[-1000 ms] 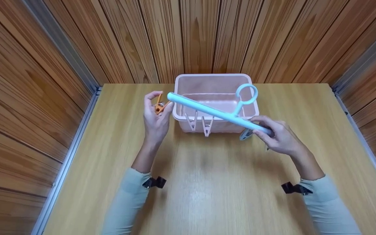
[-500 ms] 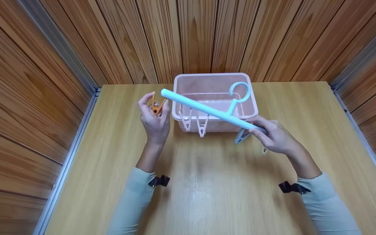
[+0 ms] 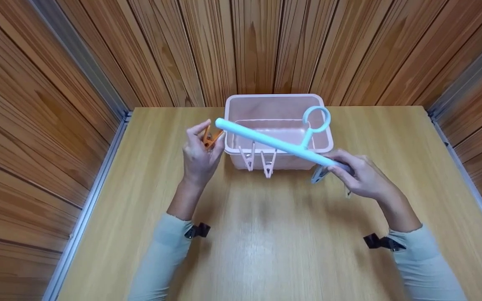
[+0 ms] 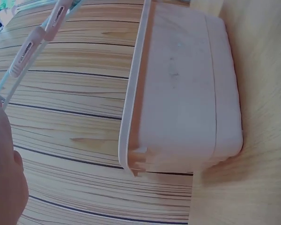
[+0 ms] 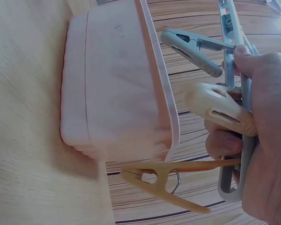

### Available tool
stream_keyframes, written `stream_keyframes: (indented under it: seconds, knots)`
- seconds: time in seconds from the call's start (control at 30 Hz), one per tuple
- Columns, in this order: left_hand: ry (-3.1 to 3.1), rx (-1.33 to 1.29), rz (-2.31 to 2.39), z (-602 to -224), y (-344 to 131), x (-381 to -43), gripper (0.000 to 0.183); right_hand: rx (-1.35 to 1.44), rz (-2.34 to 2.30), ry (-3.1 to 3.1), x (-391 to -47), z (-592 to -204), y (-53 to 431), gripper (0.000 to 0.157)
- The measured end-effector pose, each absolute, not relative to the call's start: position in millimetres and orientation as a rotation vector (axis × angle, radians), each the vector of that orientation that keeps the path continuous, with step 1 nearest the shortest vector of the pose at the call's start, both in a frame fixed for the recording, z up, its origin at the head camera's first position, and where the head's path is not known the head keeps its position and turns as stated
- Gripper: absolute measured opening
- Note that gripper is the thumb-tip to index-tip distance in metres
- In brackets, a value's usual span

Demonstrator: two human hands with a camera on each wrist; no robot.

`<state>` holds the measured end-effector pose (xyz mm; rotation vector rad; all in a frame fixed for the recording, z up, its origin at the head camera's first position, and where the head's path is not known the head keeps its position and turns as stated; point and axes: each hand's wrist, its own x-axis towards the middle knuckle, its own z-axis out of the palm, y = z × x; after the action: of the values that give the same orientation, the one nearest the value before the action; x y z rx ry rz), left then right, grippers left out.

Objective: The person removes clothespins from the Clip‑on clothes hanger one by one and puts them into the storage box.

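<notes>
My right hand (image 3: 360,173) grips the right end of a light blue clip hanger (image 3: 272,144), held tilted above the table in front of a pink tub. Its round hook (image 3: 326,121) points up. Two pink clothespins (image 3: 247,159) hang from the bar. Near my right fingers are a blue-grey clothespin (image 5: 189,51), a cream clothespin (image 5: 220,108) and a yellow-orange clothespin (image 5: 161,183). Close by the hanger's left end, my left hand (image 3: 201,156) pinches an orange clothespin (image 3: 211,141) between thumb and finger. Whether that clothespin is fixed to the bar, I cannot tell.
The pink plastic tub (image 3: 274,97) stands at the back of the wooden table (image 3: 257,251), below the hanger. Wood-panelled walls (image 3: 253,46) rise behind and at both sides. Black wrist cameras (image 3: 198,230) sit on both sleeves.
Both hands and the hanger shifted slightly left, then back right, along with a small sway of the view. The orange clothespin turned a little in my left fingers. Both grips stayed the same.
</notes>
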<state>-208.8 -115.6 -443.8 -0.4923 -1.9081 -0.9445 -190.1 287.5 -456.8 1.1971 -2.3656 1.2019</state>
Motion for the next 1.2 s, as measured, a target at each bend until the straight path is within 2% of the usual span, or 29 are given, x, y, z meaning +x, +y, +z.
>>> stream_keyframes:
  seconds: [0.13, 0.33, 0.57, 0.73, 1.0, 1.2]
  knots:
    - [-1.926, -0.383, -0.992, -444.2, -111.6, -210.3, 0.043, 1.225, 1.177, -2.365, -187.7, -457.7, 284.7, 0.041]
    - [-2.015, -0.208, -1.343, -438.1, -107.4, -209.2, 0.042, 1.190, 1.072, -2.350, -186.6, -456.2, 283.3, 0.041]
    - [-2.025, -0.163, -1.665, -435.2, -110.2, -211.3, 0.045, 1.186, 1.082, -2.343, -188.2, -454.4, 283.9, 0.041]
    - [-2.110, -0.251, -1.648, -434.9, -116.3, -209.0, 0.044, 1.256, 1.277, -2.334, -190.5, -459.7, 289.7, 0.039]
    - [-2.214, -0.624, -1.413, -434.8, -134.3, -207.1, 0.040, 1.309, 1.453, -2.407, -188.0, -455.8, 308.8, 0.036]
    - [-2.238, -0.686, -1.275, -436.9, -136.9, -206.4, 0.042, 1.302, 1.531, -2.476, -185.7, -453.8, 314.8, 0.034]
